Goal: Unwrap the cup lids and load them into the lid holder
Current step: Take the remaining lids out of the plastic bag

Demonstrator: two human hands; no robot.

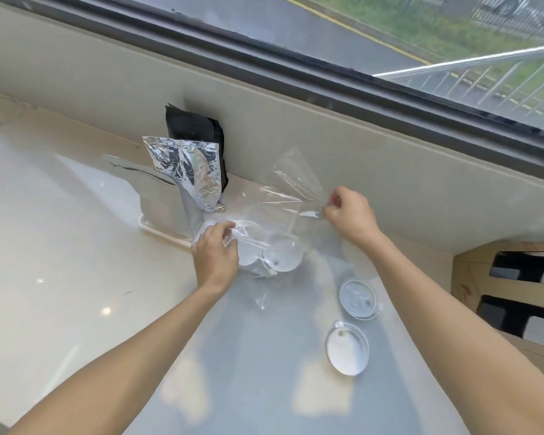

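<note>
Both arms are bare and extend forward over the surface (76, 246), toward its far edge. The left hand (215, 252) lies palm down, wrist straight, fingers (228, 227) curled forward onto the clear wrapper (283, 208). The right hand (350, 215) is raised higher, nearer the far edge, fingers closed in a pinch on the wrapper's free end.
</note>
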